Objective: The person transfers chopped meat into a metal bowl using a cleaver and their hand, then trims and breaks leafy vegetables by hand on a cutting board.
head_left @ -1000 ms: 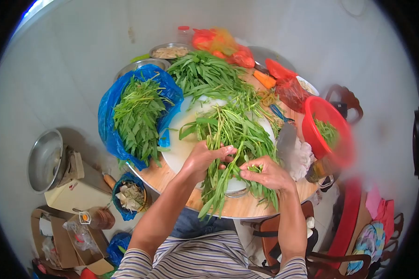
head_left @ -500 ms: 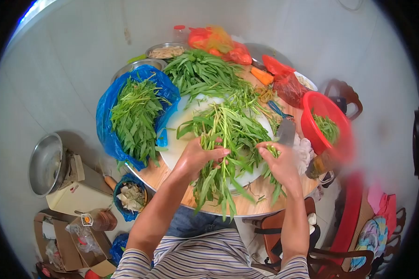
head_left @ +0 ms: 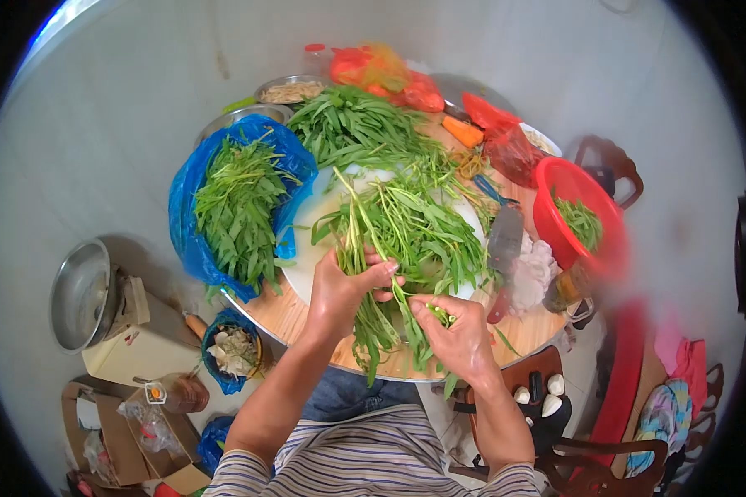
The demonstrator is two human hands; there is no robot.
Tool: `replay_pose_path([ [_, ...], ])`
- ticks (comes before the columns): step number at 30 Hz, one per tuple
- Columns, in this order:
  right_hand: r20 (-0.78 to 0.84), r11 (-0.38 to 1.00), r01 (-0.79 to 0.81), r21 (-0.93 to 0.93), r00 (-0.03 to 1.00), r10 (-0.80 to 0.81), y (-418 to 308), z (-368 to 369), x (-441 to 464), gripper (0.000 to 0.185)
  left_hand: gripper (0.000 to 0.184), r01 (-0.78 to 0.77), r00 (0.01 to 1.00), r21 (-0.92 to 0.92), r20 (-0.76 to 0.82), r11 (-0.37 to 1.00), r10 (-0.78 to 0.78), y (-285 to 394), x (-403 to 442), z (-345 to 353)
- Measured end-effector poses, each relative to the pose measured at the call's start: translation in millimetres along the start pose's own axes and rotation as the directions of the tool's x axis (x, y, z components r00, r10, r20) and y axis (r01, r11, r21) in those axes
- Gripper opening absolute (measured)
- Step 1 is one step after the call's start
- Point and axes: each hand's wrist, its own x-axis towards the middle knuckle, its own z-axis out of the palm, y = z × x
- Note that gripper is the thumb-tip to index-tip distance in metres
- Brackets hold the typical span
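Note:
My left hand (head_left: pixel 348 290) is wrapped round a bunch of long green leafy stems (head_left: pixel 353 240) above the near part of a white round board (head_left: pixel 308 263). Close on its right, my right hand (head_left: pixel 456 331) pinches some short green stems, their ends showing by the thumb. Leaves hang below both hands. Behind them a loose heap of greens (head_left: pixel 431 232) covers much of the board. A cleaver (head_left: pixel 506 238) lies to the right of the heap, beside a crumpled white cloth or bag (head_left: pixel 533 273).
A blue bag (head_left: pixel 186 211) of greens lies left, with more greens (head_left: pixel 352 124) behind the board. A red basin (head_left: pixel 555 178) holding greens stands right. Carrot (head_left: pixel 462 131), red bags and metal bowls line the back. A blue-lined bin (head_left: pixel 234 383) stands below the table's left edge.
My right hand went out to the right, then came back beside my left hand. The bunch in my left hand now has its stems pointing up and away. The cleaver's handle is now uncovered.

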Motion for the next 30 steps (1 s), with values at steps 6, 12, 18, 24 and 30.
replay_pose_path([
  [6, -0.013, 0.989, -0.066, 0.134, 0.998, 0.068, 7.1, 13.8, 2.1, 0.017, 0.028, -0.123, 0.992, -0.045, -0.035, 0.991, 0.121, -5.3, -14.0, 0.8],
  [12, -0.054, 0.94, -0.24, 0.241, 0.964, 0.259, 9.4, 31.9, 1.7, 0.018, 0.027, -0.137, 0.988, -0.146, -0.088, 0.98, 0.125, -11.3, -27.1, 1.6],
  [18, -0.102, 0.82, -0.325, 0.47, 0.904, 0.416, 26.8, 37.6, 18.9, 0.022, 0.034, -0.174, 0.98, -0.252, -0.136, 0.952, 0.144, -22.6, -29.0, -6.3],
  [24, -0.103, 0.922, -0.343, 0.182, 0.925, 0.365, 22.1, -17.6, 54.3, 0.03, 0.029, -0.145, 0.946, -0.22, -0.317, 0.965, 0.07, 14.3, -5.8, -23.6],
  [30, -0.033, 0.946, -0.202, -0.255, 0.979, 0.2, 24.9, -14.3, 98.6, 0.038, 0.02, 0.046, 0.96, -0.379, -0.239, 0.924, -0.146, 1.4, 40.1, -56.1],
])
